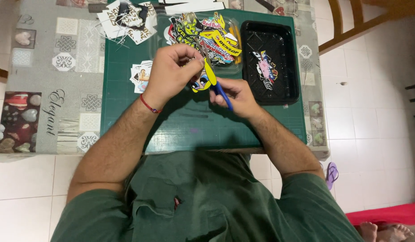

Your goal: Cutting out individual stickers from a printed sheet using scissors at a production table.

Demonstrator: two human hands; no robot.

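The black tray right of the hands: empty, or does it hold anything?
Not empty. The black tray holds one pink and black sticker lying flat on its floor; the rest of the floor is bare.

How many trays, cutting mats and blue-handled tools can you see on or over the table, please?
Trays: 2, a black tray and a clear tray
Green cutting mats: 1
Blue-handled tools: 1, in the right hand
Total: 4

Tray (291, 62) right of sticker pile (207, 36), on mat (194, 130).
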